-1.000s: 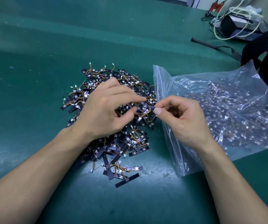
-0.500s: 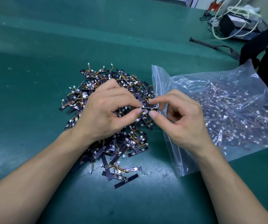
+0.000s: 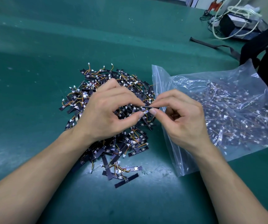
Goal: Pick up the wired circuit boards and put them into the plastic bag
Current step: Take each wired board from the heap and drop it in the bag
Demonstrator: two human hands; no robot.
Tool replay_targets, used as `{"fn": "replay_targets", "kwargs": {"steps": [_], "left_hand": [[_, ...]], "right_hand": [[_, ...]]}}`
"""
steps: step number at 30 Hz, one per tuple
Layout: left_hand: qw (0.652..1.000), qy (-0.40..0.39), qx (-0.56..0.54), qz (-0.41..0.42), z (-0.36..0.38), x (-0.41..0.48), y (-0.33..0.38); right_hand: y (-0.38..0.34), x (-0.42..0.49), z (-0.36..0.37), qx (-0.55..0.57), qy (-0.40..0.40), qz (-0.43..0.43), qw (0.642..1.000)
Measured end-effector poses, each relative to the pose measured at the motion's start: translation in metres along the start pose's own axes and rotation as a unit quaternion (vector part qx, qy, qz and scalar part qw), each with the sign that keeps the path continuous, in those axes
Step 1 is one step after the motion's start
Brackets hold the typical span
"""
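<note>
Head view: the wired circuit boards (image 3: 130, 143) lie in a loose heap on the green worktop (image 3: 49, 65), just left of the plastic bag (image 3: 186, 160). Each is a narrow dark strip carrying short orange and yellow wires that end in a small white connector. A few strips at the heap's near edge lie singly.

One board (image 3: 152, 108) is held above the heap, at the bag's left edge and roughly level. The left hand (image 3: 104, 113) pinches one end between thumb and forefinger. The right hand (image 3: 183, 117) pinches the other end likewise, its other fingers curled. The two hands sit close together, thumb tips nearly meeting.

The bag is clear and lies on the worktop with its zip edge towards the heap. Many boards of the same kind show through its wall. Beyond the bag lie a black strap (image 3: 210, 44) and a coiled white cable (image 3: 218, 32).
</note>
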State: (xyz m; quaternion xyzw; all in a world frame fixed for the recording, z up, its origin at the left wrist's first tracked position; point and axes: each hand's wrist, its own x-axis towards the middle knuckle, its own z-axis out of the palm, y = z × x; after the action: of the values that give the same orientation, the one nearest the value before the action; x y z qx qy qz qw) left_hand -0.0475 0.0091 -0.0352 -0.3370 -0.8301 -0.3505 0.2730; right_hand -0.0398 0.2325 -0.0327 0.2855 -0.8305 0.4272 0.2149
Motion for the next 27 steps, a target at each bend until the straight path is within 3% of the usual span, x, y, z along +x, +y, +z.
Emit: {"fn": "replay_targets", "kwargs": {"steps": [27], "left_hand": [[1.0,0.022,-0.004,-0.002,0.0006,0.0002,-0.0013]], "right_hand": [[-0.0018,-0.0014,-0.0009,-0.015,0.007,0.0,1.0]]}}
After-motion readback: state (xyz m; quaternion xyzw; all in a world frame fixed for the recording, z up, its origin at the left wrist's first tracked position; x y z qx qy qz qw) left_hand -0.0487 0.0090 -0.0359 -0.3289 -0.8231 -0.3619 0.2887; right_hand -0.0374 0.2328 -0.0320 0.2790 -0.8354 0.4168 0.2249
